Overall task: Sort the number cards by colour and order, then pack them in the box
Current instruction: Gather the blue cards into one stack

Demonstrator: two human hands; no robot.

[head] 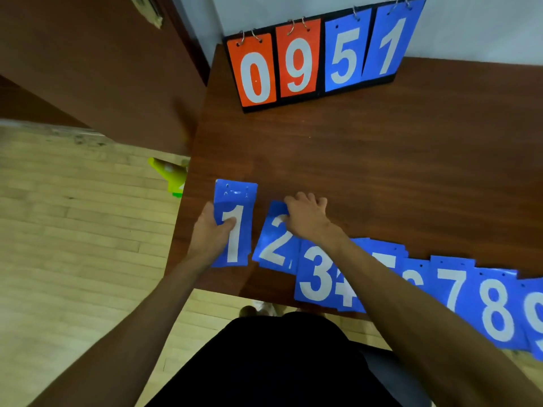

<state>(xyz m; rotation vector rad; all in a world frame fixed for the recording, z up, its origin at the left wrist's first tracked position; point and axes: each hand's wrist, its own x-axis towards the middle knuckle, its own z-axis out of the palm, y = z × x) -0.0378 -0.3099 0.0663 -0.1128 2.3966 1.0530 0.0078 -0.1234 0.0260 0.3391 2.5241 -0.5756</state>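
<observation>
Blue number cards (454,286) lie in order along the brown wooden tabletop (352,171). The left hand (213,233) grips card 1 (241,242) in its fingers; the right hand (307,217) curls its fingers round the top edge of card 2 (276,248). Gathering seems underway: next, stack 2 with 1.

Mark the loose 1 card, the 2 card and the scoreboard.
1 card (234,245): head view, white digit's stem.
2 card (277,243): head view, digit's diagonal stroke.
scoreboard (255,79): head view, orange 0 panel.
</observation>
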